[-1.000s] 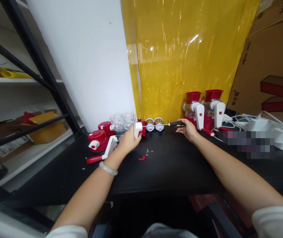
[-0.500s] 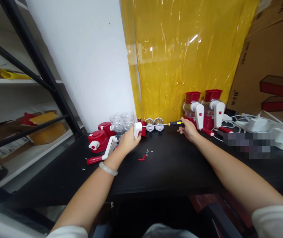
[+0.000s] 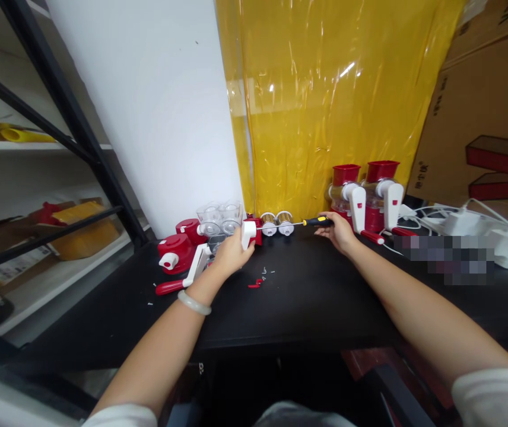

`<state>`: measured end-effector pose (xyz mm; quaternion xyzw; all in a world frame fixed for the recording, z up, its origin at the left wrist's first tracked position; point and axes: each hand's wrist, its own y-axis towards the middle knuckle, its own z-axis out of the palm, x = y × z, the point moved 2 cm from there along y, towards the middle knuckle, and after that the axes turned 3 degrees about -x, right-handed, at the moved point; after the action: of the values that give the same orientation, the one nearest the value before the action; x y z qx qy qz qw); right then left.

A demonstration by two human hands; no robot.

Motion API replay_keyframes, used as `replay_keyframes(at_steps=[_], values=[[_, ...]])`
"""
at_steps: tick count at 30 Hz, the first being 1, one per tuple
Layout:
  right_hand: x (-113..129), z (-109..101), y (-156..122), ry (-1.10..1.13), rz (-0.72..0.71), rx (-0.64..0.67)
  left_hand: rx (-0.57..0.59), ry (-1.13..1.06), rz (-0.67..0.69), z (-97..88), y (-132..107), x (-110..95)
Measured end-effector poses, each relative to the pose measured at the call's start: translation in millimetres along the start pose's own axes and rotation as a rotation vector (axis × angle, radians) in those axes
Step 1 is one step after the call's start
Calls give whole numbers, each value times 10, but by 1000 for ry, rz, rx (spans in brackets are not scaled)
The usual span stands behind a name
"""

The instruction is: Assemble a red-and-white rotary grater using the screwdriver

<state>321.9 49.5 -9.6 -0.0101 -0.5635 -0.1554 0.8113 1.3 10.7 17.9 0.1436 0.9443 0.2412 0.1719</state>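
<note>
My left hand [image 3: 232, 252] is wrapped round a white crank handle [image 3: 248, 230], whose far part is hidden by the palm. Level in my right hand [image 3: 338, 232] is a screwdriver [image 3: 315, 222] with a black and yellow grip. Its long thin shaft reaches left to the white end of the crank handle. Below, on the black table, lie small red plastic pieces [image 3: 254, 284] and several tiny screws [image 3: 264, 271]. Two grater drums [image 3: 285, 223] stand behind the shaft.
Left of my left hand are red bases [image 3: 176, 254], clear plastic housings [image 3: 219, 218] and another crank handle [image 3: 171, 287] with a red grip. At the right stand two assembled rotary graters [image 3: 385, 196], near white cables and a power strip [image 3: 503, 243]. A cardboard box [image 3: 480, 112] rises behind.
The fingers of my right hand have shifted slightly on the screwdriver grip. My left hand and the crank handle stay almost where they were.
</note>
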Motion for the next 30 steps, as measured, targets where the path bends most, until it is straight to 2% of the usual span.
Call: replay_keyframes(at_steps=[6, 30], values=[[6, 2, -11, -8, 18, 15, -5, 12, -17, 12, 11, 26], [-45, -25, 38, -70, -86, 55, -22, 27, -45, -18, 9, -1]])
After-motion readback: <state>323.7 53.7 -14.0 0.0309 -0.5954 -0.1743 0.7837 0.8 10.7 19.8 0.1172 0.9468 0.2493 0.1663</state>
